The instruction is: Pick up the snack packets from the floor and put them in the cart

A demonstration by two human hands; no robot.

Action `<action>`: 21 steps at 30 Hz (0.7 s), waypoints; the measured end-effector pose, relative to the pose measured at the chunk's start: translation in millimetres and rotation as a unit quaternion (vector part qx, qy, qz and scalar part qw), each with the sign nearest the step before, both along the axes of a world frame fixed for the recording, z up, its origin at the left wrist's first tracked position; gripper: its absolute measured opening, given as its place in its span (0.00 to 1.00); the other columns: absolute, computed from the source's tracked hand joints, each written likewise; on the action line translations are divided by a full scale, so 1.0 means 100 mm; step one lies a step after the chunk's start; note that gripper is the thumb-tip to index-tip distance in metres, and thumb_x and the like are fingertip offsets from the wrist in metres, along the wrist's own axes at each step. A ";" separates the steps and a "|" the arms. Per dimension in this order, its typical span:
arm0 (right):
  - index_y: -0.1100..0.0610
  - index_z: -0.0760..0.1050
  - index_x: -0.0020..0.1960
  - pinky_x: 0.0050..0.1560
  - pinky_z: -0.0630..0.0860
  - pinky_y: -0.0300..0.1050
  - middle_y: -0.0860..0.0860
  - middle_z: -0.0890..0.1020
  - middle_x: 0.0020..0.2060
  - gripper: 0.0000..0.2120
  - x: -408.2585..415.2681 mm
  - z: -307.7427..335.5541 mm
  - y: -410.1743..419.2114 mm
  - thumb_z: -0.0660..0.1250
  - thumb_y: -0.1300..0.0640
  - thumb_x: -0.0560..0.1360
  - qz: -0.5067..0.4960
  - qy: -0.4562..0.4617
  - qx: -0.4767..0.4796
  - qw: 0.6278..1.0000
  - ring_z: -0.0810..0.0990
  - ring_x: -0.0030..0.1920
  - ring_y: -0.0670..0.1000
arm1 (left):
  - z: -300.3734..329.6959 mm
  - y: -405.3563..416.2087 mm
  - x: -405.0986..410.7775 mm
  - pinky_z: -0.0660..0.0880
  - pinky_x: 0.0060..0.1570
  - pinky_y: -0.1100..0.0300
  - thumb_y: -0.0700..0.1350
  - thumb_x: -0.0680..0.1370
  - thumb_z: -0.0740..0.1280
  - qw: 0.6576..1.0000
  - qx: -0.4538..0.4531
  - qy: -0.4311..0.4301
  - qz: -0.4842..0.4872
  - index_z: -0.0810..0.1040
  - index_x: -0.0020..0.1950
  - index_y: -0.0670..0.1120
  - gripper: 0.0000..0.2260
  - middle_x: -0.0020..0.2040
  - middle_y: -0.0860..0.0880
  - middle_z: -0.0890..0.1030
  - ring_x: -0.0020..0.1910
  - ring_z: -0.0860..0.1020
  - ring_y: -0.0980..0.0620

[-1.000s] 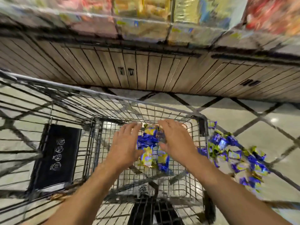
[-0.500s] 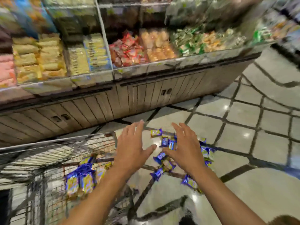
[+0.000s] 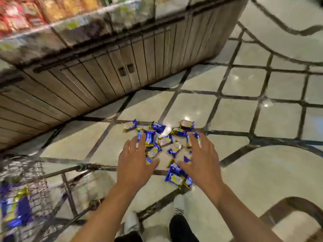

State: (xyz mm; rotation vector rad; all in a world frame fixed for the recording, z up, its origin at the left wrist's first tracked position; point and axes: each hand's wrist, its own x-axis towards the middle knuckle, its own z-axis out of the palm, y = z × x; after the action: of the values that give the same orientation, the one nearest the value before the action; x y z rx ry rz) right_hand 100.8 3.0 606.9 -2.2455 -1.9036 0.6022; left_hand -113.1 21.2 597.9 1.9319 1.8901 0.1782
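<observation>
My left hand (image 3: 135, 165), right hand (image 3: 203, 163): fingers spread, empty, above crinkly blue-gold foil snack packets (image 3: 172, 147) on glossy tiled floor (image 3: 236, 116); wire-mesh cart (image 3: 31, 186) near left.

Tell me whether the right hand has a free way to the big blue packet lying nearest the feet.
Probably yes. The right hand hovers open just above and beside that packet, which lies on the bare floor with nothing over it; the left hand is off to the other side.
</observation>
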 end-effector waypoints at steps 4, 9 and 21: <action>0.50 0.59 0.75 0.68 0.67 0.56 0.57 0.62 0.74 0.45 0.33 -1.26 -0.05 0.74 0.37 0.64 0.033 -0.042 -0.049 0.997 0.64 0.70 0.60 | -1.29 0.04 0.03 0.68 0.65 0.43 0.68 0.69 0.64 0.997 -0.008 0.062 -0.042 0.57 0.77 0.50 0.42 0.72 0.43 0.67 0.70 0.65 0.37; 0.51 0.60 0.75 0.67 0.68 0.56 0.58 0.61 0.74 0.48 0.45 -3.25 -0.24 0.75 0.36 0.62 0.054 -0.068 -0.074 0.993 0.64 0.70 0.60 | -3.30 -0.05 -0.17 0.68 0.65 0.41 0.68 0.65 0.66 0.990 -0.049 0.114 -0.073 0.55 0.78 0.52 0.46 0.73 0.44 0.65 0.71 0.63 0.37; 0.46 0.49 0.78 0.69 0.65 0.58 0.57 0.54 0.77 0.43 0.38 -6.29 -0.32 0.68 0.38 0.72 0.186 -0.148 -0.151 0.960 0.63 0.71 0.61 | -6.34 -0.40 -0.80 0.71 0.61 0.39 0.56 0.60 0.79 0.971 -0.158 0.164 -0.076 0.48 0.79 0.54 0.56 0.74 0.41 0.61 0.67 0.67 0.35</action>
State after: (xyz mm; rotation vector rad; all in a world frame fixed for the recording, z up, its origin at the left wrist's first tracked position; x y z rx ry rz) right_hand 138.5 -29.5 -22.4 -2.2689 -2.5772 0.6726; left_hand -193.2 -19.1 -35.7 1.9585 1.8169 -0.4884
